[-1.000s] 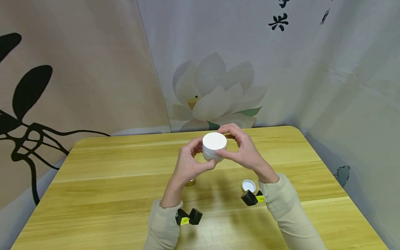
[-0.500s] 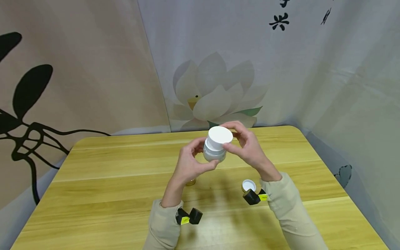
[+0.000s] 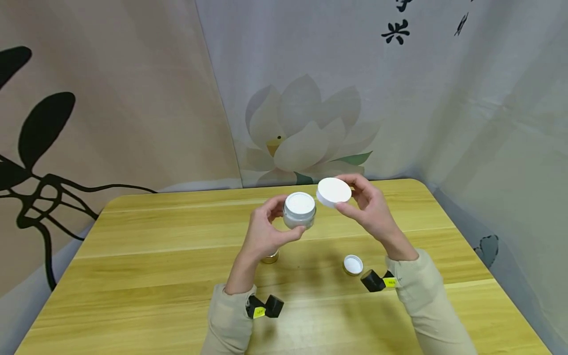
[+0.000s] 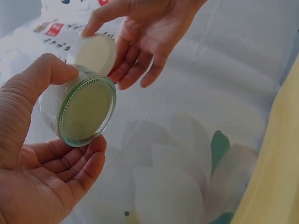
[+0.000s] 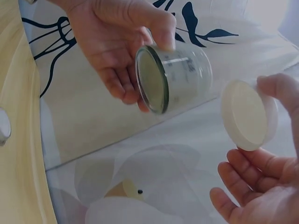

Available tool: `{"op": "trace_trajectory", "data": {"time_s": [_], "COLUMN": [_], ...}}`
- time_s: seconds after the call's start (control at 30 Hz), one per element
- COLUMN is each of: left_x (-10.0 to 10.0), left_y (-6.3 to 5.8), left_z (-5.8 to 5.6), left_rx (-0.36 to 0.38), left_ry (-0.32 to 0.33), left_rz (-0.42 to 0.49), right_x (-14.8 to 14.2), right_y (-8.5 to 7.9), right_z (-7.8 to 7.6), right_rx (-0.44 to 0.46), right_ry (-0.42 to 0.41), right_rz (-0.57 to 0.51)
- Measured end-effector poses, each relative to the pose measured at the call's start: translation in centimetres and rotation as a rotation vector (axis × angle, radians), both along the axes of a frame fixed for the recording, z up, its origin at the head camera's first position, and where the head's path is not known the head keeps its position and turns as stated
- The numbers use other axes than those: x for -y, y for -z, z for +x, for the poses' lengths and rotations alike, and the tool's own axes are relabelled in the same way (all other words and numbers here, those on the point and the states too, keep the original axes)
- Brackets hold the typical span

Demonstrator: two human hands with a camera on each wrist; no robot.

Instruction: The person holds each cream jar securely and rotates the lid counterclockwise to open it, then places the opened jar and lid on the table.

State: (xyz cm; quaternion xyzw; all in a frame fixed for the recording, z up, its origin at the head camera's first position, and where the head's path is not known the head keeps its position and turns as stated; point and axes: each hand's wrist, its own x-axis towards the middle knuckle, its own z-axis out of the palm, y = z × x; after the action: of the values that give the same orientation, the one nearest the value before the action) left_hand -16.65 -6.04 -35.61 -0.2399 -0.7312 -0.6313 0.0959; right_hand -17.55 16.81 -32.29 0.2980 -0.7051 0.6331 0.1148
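Note:
My left hand (image 3: 265, 231) grips a clear glass jar (image 3: 300, 219) between thumb and fingers, above the table. A white round surface fills the jar's top in the head view. Just to the right, my right hand (image 3: 372, 213) pinches a white round lid (image 3: 334, 191) by its rim, apart from the jar. The left wrist view shows the ribbed glass base of the jar (image 4: 88, 112). From the right wrist, the lid (image 5: 247, 114) appears with its hollow underside turned toward the camera, the thumb on its edge.
On the wooden table (image 3: 155, 276) lies a small cap (image 3: 353, 265) with a white inside and gold rim. A gold-coloured round thing (image 3: 270, 258) is partly hidden by my left wrist. A printed cloth (image 3: 310, 88) hangs behind the table's far edge.
The white lid was on the jar, then rose off it. My right hand has carried it to the right, baring the jar's top. My left hand has shifted slightly left with the jar.

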Motion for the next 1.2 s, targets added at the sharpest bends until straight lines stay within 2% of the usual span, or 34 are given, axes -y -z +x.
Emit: {"op": "trace_trajectory", "data": {"time_s": [0.4, 0.53, 0.67, 0.9, 1.0, 1.1, 1.2], "left_x": [0.3, 0.4, 0.4, 0.4, 0.4, 0.4, 0.4], "left_y": [0.3, 0.3, 0.4, 0.5, 0.5, 0.5, 0.6], "left_z": [-0.1, -0.1, -0.2, -0.2, -0.2, -0.2, -0.2], "left_rx": [0.026, 0.023, 0.028, 0.035, 0.035, 0.036, 0.039], "left_ry": [-0.022, -0.024, -0.026, -0.023, -0.02, -0.021, -0.021], "left_rz": [0.001, 0.0, -0.003, 0.001, 0.002, 0.0, 0.0], "right_x": [-2.0, -2.4, -2.6, -2.7, -2.2, -1.7, -2.1], "right_y": [1.7, 2.4, 2.9, 3.9, 3.2, 2.6, 3.7], "right_z": [0.3, 0.4, 0.5, 0.9, 1.7, 2.3, 1.9], "right_rx": [0.052, 0.054, 0.041, -0.026, -0.065, -0.083, -0.085], "right_ry": [-0.004, 0.007, 0.046, 0.211, 0.25, 0.264, 0.27], "right_rz": [-0.035, -0.003, 0.076, 0.327, 0.406, 0.443, 0.46]}}
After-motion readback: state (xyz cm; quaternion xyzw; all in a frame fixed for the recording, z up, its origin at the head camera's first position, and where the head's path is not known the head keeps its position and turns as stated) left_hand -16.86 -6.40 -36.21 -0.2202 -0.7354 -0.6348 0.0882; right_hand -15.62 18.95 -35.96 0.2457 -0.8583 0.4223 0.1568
